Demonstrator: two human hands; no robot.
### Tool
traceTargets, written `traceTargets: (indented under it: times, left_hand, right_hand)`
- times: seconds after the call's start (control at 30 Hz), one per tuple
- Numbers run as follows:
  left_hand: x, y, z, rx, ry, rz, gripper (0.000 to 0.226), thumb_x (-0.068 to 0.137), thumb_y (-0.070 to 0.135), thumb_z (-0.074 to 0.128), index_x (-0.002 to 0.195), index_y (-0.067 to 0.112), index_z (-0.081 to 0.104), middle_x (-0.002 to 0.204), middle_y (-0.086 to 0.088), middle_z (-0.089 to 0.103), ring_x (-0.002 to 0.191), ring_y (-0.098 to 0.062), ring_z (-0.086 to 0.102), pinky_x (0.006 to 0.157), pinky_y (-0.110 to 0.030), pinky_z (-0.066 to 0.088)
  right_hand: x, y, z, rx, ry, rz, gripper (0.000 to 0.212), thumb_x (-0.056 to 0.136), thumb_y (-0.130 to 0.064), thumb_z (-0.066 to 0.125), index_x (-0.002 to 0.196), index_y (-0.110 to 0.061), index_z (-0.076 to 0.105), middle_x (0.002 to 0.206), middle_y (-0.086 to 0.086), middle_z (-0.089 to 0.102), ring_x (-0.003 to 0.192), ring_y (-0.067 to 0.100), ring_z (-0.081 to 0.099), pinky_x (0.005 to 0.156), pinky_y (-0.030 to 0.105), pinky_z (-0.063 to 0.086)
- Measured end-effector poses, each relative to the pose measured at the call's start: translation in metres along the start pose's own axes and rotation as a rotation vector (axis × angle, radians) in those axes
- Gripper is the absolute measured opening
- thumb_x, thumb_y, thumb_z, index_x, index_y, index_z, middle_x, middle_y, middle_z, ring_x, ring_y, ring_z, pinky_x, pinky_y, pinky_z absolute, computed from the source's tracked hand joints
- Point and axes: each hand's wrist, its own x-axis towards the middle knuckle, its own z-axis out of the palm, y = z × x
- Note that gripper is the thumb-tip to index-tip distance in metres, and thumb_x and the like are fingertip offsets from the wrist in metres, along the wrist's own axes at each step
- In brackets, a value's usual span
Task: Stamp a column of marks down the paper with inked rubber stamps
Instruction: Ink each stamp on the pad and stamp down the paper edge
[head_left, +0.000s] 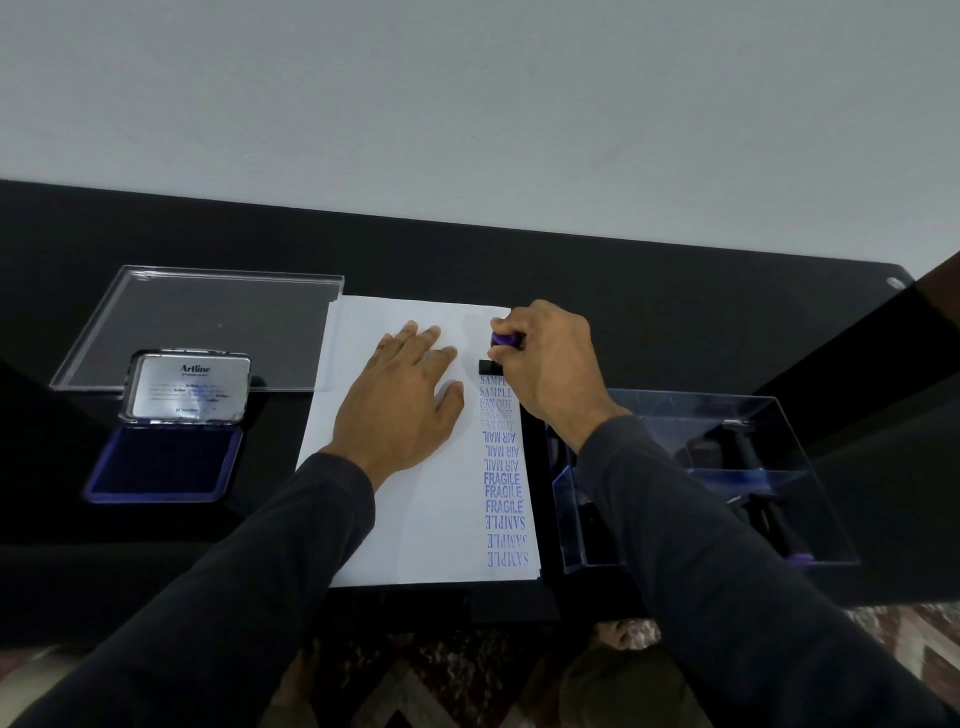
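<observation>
While left hand (402, 400) flat, stamp (497, 358) near paper's (415, 519) far edge.

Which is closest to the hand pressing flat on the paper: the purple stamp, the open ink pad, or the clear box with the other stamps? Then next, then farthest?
From the left hand:
1. Purple stamp, just to its right, gripped by the right hand.
2. Open ink pad, off to its left on the black table.
3. Clear box, farthest, beyond the paper's right edge.

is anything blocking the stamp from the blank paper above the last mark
Nothing visible does. The right hand holds the stamp on the paper at the column's far end; the left hand lies flat to its left, clear of the column.
</observation>
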Motion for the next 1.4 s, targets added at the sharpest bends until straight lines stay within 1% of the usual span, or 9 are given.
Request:
traceTargets:
  times: [0.2, 0.37, 0.53, 0.6, 0.77, 0.93, 1.13, 1.27, 1.4]
  left_hand:
    - [0.001, 0.0, 0.001, 0.004, -0.009, -0.006, 0.055, 0.103, 0.051, 0.038, 0.15, 0.024, 0.046, 0.163, 0.0, 0.032, 0.153, -0.02, 0.021, 0.121, -0.032, 0.005]
    - [0.001, 0.0, 0.001, 0.007, -0.015, -0.009, 0.056, 0.103, 0.052, 0.038, 0.151, 0.024, 0.045, 0.163, 0.0, 0.032, 0.154, -0.02, 0.02, 0.121, -0.032, 0.005]
    - [0.001, 0.0, 0.001, 0.004, -0.014, -0.005, 0.055, 0.103, 0.05, 0.038, 0.15, 0.023, 0.046, 0.163, -0.001, 0.033, 0.153, -0.021, 0.021, 0.123, -0.035, 0.009]
    - [0.001, 0.0, 0.001, 0.001, -0.015, 0.0, 0.054, 0.103, 0.049, 0.039, 0.15, 0.022, 0.047, 0.162, -0.002, 0.034, 0.153, -0.021, 0.021, 0.124, -0.036, 0.01]
    - [0.0, -0.001, 0.001, -0.004, -0.014, -0.003, 0.054, 0.103, 0.05, 0.039, 0.149, 0.022, 0.047, 0.162, -0.002, 0.034, 0.153, -0.022, 0.022, 0.124, -0.037, 0.012]
    - [0.001, -0.001, 0.001, -0.002, -0.016, -0.007, 0.055, 0.103, 0.05, 0.039, 0.15, 0.023, 0.046, 0.163, -0.001, 0.033, 0.153, -0.021, 0.021, 0.125, -0.037, 0.012]
    - [0.001, -0.001, 0.002, 0.01, -0.021, -0.006, 0.056, 0.103, 0.051, 0.037, 0.15, 0.024, 0.045, 0.163, -0.001, 0.032, 0.154, -0.021, 0.021, 0.124, -0.036, 0.01]
    - [0.001, 0.0, 0.002, 0.009, -0.026, -0.011, 0.056, 0.103, 0.052, 0.037, 0.151, 0.024, 0.045, 0.163, -0.001, 0.032, 0.154, -0.021, 0.021, 0.124, -0.037, 0.01]
    - [0.001, 0.0, 0.002, 0.008, -0.024, -0.012, 0.056, 0.103, 0.053, 0.037, 0.15, 0.024, 0.045, 0.163, -0.001, 0.032, 0.153, -0.021, 0.021, 0.123, -0.035, 0.008]
  right_hand:
    - [-0.001, 0.001, 0.001, -0.013, 0.004, -0.004, 0.021, 0.086, -0.017, 0.075, 0.107, -0.014, 0.074, 0.099, -0.004, 0.064, 0.082, 0.003, 0.053, 0.058, -0.001, 0.031]
    - [0.002, 0.0, 0.002, -0.015, 0.013, -0.002, 0.018, 0.086, -0.015, 0.074, 0.104, -0.013, 0.075, 0.099, -0.001, 0.065, 0.081, 0.004, 0.053, 0.057, -0.002, 0.033]
    - [0.002, 0.0, 0.003, -0.004, 0.012, 0.005, 0.02, 0.087, -0.016, 0.074, 0.107, -0.013, 0.075, 0.101, 0.001, 0.065, 0.083, 0.005, 0.053, 0.061, 0.0, 0.031]
    - [0.003, 0.0, 0.002, -0.001, 0.005, 0.014, 0.019, 0.087, -0.015, 0.073, 0.106, -0.012, 0.074, 0.102, 0.001, 0.065, 0.084, 0.007, 0.055, 0.067, 0.003, 0.034]
    - [0.003, -0.003, 0.002, 0.01, 0.004, 0.023, 0.016, 0.087, -0.014, 0.073, 0.103, -0.011, 0.074, 0.102, 0.003, 0.066, 0.084, 0.01, 0.059, 0.071, 0.011, 0.041]
    - [0.0, -0.002, 0.003, -0.021, 0.004, 0.017, 0.016, 0.088, -0.016, 0.073, 0.103, -0.012, 0.074, 0.101, 0.002, 0.065, 0.084, 0.01, 0.058, 0.07, 0.011, 0.039]
    - [-0.004, -0.002, 0.004, -0.029, 0.019, 0.005, 0.012, 0.087, -0.013, 0.073, 0.099, -0.011, 0.074, 0.098, 0.001, 0.063, 0.085, 0.014, 0.062, 0.071, 0.014, 0.044]
    - [-0.007, -0.002, 0.005, -0.01, 0.034, -0.01, 0.014, 0.087, -0.013, 0.073, 0.101, -0.009, 0.074, 0.098, 0.003, 0.064, 0.085, 0.014, 0.062, 0.076, 0.017, 0.048]
    - [-0.007, -0.001, 0.006, -0.028, 0.049, -0.034, 0.013, 0.087, -0.012, 0.072, 0.1, -0.01, 0.074, 0.097, 0.003, 0.064, 0.084, 0.013, 0.061, 0.076, 0.018, 0.05]
